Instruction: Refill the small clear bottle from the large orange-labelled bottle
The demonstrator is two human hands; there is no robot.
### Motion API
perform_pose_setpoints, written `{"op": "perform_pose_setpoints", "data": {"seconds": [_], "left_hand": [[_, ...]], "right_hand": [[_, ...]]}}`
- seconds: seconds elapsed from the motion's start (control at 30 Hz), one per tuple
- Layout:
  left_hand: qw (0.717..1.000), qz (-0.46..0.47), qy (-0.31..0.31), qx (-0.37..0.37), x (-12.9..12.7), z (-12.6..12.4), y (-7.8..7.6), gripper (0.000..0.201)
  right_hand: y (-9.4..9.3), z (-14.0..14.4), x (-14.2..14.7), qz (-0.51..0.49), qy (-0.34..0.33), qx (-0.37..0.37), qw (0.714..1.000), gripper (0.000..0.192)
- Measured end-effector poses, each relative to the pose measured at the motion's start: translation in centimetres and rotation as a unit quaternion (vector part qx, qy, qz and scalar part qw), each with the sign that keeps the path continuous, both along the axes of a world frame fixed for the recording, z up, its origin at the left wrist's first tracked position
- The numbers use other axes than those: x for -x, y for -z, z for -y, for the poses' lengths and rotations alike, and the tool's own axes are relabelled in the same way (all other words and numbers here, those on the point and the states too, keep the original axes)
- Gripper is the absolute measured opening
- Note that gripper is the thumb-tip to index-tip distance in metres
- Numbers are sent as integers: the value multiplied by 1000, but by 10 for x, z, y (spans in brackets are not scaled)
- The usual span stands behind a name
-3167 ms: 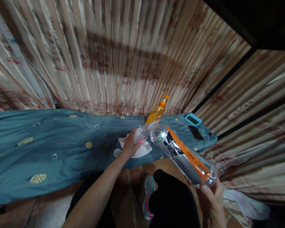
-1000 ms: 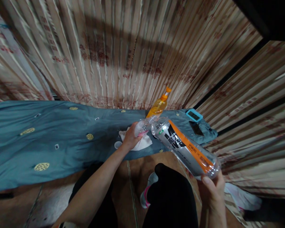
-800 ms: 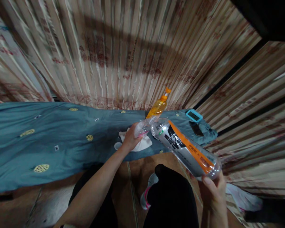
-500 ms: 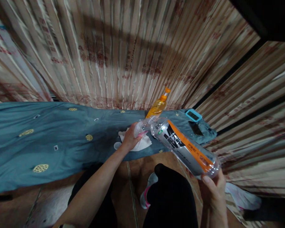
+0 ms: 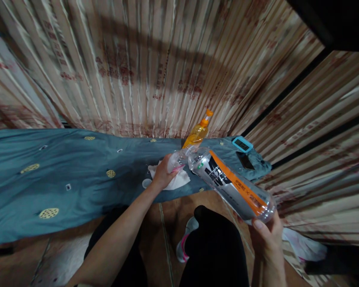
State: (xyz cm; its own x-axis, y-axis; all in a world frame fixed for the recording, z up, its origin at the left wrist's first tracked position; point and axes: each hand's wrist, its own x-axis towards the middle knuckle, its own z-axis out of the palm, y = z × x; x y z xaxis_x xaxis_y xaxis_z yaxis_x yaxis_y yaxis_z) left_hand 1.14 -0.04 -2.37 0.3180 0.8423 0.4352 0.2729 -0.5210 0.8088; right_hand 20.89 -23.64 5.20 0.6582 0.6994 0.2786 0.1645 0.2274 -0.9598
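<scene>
Right now my right hand (image 5: 267, 239) cups the base of a big clear plastic bottle with an orange-and-black label (image 5: 230, 184), tilted toward ten o'clock so it drains. My left hand (image 5: 162, 176) closes around a small clear cup (image 5: 177, 160) at its mouth.

I'm looking down at pleated beige curtains (image 5: 155, 67) with reddish print along the back and right, a table (image 5: 62, 179) under a teal patterned cloth, brown tiled floor (image 5: 167, 223) below, dim warm light.
</scene>
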Motion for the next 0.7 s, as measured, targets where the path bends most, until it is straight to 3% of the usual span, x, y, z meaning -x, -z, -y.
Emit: {"op": "perform_pose_setpoints", "data": {"seconds": [0.7], "left_hand": [[1000,-7,-7,12,0,2,-3,61]], "right_hand": [[0,2,4,-6,11,11,1000,79]]}}
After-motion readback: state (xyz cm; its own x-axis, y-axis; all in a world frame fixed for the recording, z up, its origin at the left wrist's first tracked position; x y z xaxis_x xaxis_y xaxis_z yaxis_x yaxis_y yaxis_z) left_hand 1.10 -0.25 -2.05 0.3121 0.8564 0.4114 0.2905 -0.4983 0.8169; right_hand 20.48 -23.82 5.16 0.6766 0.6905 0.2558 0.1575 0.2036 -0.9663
